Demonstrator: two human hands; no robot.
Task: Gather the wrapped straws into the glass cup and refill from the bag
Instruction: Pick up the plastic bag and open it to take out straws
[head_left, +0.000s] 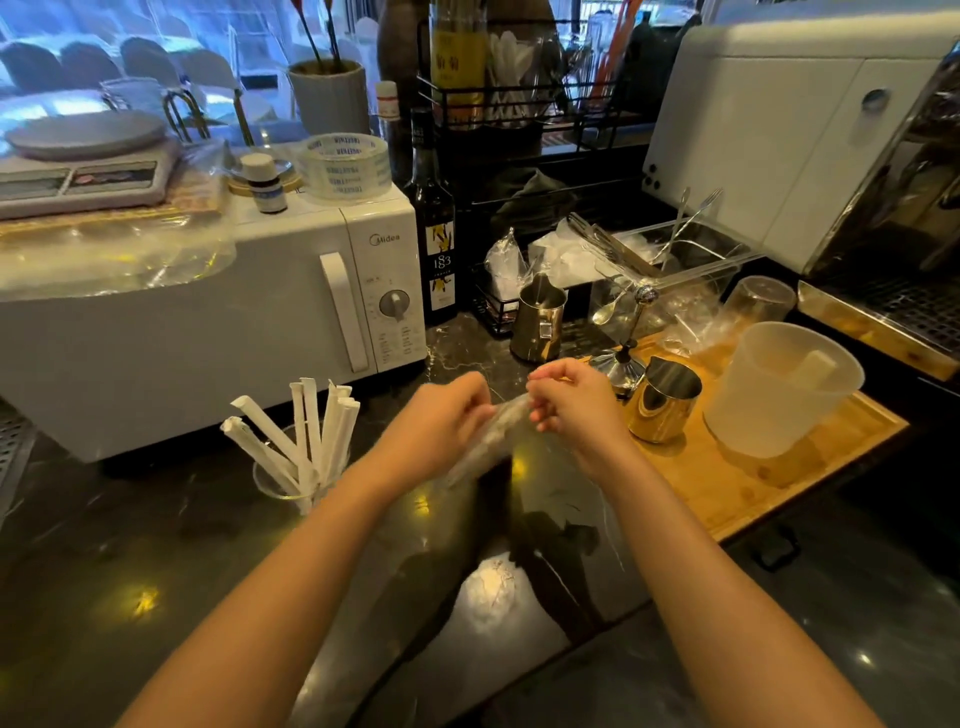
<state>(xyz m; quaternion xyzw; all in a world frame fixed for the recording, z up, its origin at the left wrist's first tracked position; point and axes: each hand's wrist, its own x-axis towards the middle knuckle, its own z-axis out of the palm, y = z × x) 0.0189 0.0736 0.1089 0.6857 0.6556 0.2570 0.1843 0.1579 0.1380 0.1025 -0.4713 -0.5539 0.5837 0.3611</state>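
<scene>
Several white wrapped straws (306, 431) stand fanned out in a clear glass cup (275, 486) on the dark counter, left of my hands. A clear plastic bag (496, 434), blurred by motion, is held above the counter between both hands. My left hand (441, 421) grips its left side and my right hand (571, 400) pinches its upper end. The lower part of the bag hangs down as a thin transparent film toward me. I cannot tell how many straws the bag holds.
A white microwave (260, 322) stands behind the cup. To the right, a wooden tray (753, 493) carries two steel pitchers (662, 400), a plastic jug (779, 389) and a metal stand. A dark bottle (434, 228) and a cutlery bin (670, 270) are behind.
</scene>
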